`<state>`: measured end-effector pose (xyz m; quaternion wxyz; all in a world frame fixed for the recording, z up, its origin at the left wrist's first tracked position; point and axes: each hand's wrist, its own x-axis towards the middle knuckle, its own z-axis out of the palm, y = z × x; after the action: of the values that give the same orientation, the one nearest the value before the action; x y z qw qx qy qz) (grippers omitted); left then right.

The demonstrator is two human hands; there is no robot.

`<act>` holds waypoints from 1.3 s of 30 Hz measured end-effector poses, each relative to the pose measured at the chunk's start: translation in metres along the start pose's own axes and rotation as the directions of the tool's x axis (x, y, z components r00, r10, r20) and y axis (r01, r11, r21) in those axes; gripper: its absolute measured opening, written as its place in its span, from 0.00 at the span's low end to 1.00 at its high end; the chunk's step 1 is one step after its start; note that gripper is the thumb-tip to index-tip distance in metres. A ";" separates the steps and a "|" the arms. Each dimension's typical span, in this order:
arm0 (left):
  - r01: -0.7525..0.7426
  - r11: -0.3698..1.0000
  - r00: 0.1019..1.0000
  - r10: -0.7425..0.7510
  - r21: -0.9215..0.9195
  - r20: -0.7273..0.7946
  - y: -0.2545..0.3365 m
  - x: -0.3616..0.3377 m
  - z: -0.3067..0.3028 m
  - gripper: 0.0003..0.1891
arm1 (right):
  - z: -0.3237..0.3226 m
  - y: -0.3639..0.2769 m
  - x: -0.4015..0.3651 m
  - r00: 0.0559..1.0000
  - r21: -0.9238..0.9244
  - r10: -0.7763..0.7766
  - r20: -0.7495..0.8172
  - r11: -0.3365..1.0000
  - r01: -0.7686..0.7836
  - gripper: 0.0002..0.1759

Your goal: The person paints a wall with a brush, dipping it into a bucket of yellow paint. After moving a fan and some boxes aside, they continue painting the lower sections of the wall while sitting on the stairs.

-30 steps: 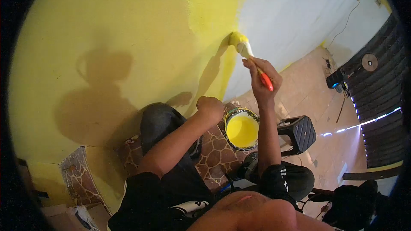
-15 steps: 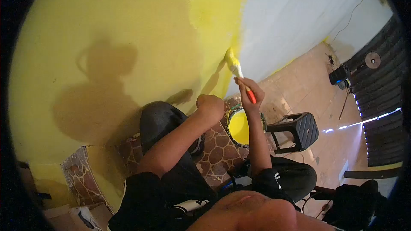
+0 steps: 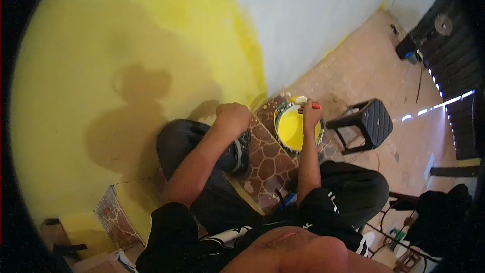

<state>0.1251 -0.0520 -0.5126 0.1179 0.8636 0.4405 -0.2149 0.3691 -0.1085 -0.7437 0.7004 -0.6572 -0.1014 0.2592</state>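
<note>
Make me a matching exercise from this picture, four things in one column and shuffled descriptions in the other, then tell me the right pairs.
Things:
1. Right hand
2. Stool
3. Left hand
4. Paint bucket

Descriptions:
A. In front of the yellow part of the wall
B. Has yellow paint inside
C. Grips the red-tipped brush
D. Has a dark, ridged seat

Right pairs: 1-C, 2-D, 3-A, 4-B.

dim indoor light | soft shadow (image 3: 121, 136) on yellow wall (image 3: 55, 141) | glare through shutter (image 3: 457, 55) gaps | fisheye curve, black corners
</note>
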 end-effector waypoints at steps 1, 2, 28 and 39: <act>0.009 1.000 1.000 -0.009 0.019 0.014 0.000 0.004 0.002 0.15 | -0.010 0.012 0.001 0.996 -0.143 -0.063 -0.062 0.988 0.053 0.13; 0.018 0.999 0.999 -0.019 0.038 0.029 0.001 0.005 0.004 0.15 | -0.021 0.023 0.002 0.996 -0.149 -0.031 -0.081 0.989 0.018 0.13; 0.002 0.993 0.966 -0.032 0.117 0.258 0.029 0.031 0.020 0.19 | -0.099 0.269 0.000 0.746 0.152 0.558 -0.365 0.826 -0.543 0.09; -0.018 0.990 0.964 -0.020 0.139 0.265 0.031 0.032 0.021 0.18 | -0.098 0.214 0.003 0.853 0.239 0.386 -0.351 0.918 -0.317 0.10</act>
<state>0.1612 -0.0559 -0.5462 0.1149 0.8328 0.4050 -0.3593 0.3694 -0.1915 -0.9635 0.7011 -0.6398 0.1854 0.2546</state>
